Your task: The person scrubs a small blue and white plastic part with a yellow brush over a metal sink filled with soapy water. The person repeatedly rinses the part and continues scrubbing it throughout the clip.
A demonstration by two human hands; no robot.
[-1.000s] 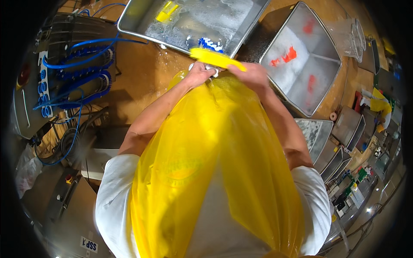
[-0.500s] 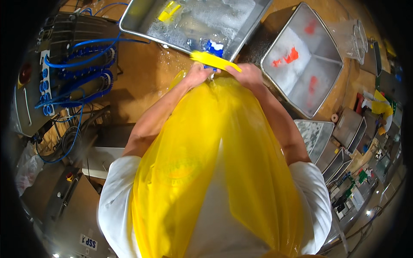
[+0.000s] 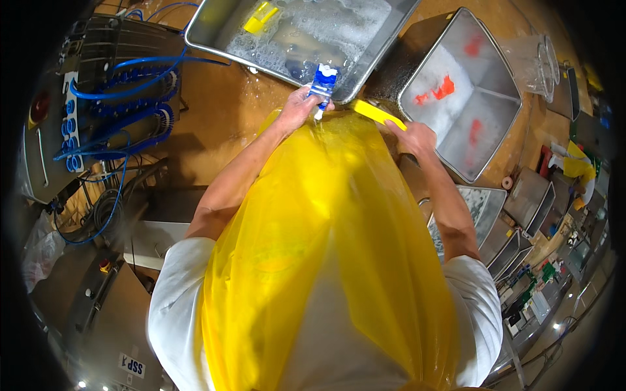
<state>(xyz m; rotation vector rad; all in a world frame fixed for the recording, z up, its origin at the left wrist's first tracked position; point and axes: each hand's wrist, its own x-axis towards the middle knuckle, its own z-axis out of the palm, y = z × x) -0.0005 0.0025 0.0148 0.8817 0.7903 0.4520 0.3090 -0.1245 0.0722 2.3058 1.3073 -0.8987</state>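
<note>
Close to the near rim of the metal tub [image 3: 244, 63], my left hand [image 3: 298, 108] is closed around a blue-and-white piece [image 3: 323, 79]. The piece is held upright, its top end reaching over the sudsy water; white patches show on it, and I cannot make out its exact kind. Off to the right, my right hand [image 3: 416, 137] grips a yellow scrub brush [image 3: 372, 113] by one end. The brush is tilted, its far end pointing up and left, apart from the blue-and-white piece. A yellow part [image 3: 261, 17] lies in the tub's foamy water.
On the right stands a deep metal bin [image 3: 499, 153] with white foam and red pieces [image 3: 443, 88] in it. Clear plastic containers [image 3: 540, 65] sit beyond it. Blue hoses [image 3: 150, 62] hang by a machine on the left. A yellow apron [image 3: 274, 215] covers my front.
My right hand has moved right and slightly down with the brush, away from the blue-and-white piece. My left hand still holds that piece, which now shows more fully.
</note>
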